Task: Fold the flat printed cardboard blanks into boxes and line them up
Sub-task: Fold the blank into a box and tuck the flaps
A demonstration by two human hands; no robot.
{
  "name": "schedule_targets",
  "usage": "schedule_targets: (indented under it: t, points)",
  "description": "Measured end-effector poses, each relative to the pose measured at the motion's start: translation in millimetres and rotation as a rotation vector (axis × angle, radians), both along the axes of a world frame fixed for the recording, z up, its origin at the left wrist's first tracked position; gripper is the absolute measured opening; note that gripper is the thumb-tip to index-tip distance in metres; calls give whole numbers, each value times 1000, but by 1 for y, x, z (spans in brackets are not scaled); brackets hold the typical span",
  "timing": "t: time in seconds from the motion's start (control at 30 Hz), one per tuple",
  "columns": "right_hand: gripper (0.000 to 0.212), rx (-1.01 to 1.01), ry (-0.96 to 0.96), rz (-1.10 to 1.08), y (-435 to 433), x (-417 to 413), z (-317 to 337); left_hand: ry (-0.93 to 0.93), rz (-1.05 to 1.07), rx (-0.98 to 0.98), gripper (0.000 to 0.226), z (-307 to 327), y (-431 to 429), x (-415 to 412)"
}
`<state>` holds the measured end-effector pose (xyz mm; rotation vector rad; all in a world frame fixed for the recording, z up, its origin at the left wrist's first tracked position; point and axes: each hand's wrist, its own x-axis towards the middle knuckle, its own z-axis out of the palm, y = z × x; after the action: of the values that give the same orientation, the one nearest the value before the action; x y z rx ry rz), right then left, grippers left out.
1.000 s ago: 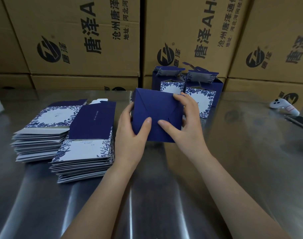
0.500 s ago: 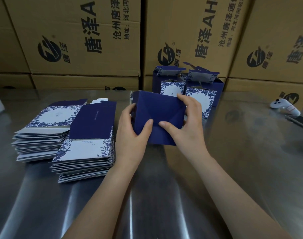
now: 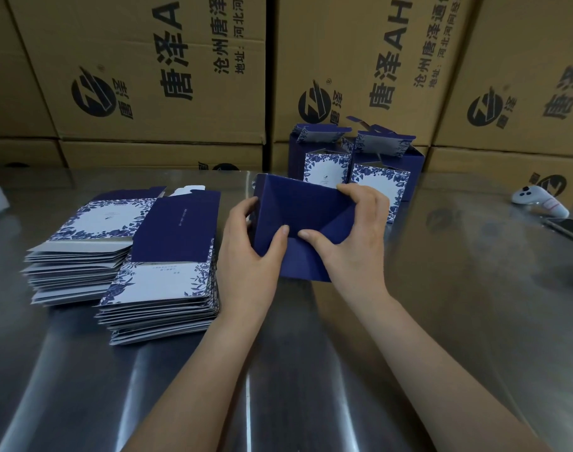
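**Head camera: single view, forward and down**

Worn on the person's head, wide-angle, lines bow toward the edges. It faces forward and down over a shiny steel tabletop [image 3: 458, 337]. Bare forearms enter from 6 o'clock. Left hand [image 3: 246, 256] and right hand [image 3: 357, 246] are close to the lens, just above centre, both gripping a half-folded navy cardboard box [image 3: 298, 216]. Stacks of flat blue-and-white printed cardboard blanks [image 3: 161, 285] at 9 o'clock. A wall of brown corrugated shipping cartons [image 3: 148, 60] closes the far side, 10 to 2 o'clock. Small white handheld controller [image 3: 539, 199] at 3 o'clock, near the frame edge.
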<state>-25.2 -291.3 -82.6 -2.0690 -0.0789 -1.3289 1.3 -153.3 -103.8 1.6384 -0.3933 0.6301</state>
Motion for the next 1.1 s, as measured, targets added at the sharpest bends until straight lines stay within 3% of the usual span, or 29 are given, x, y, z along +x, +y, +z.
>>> schedule_targets:
  t: [0.63,1.1]
  points:
    - [65,-37,-43,-52,2,3,0,-19,115,-20,50,-3,-5,-1]
    - [67,-38,-40,12,-2,3,0,-12,77,-4,57,-2,-7,-4]
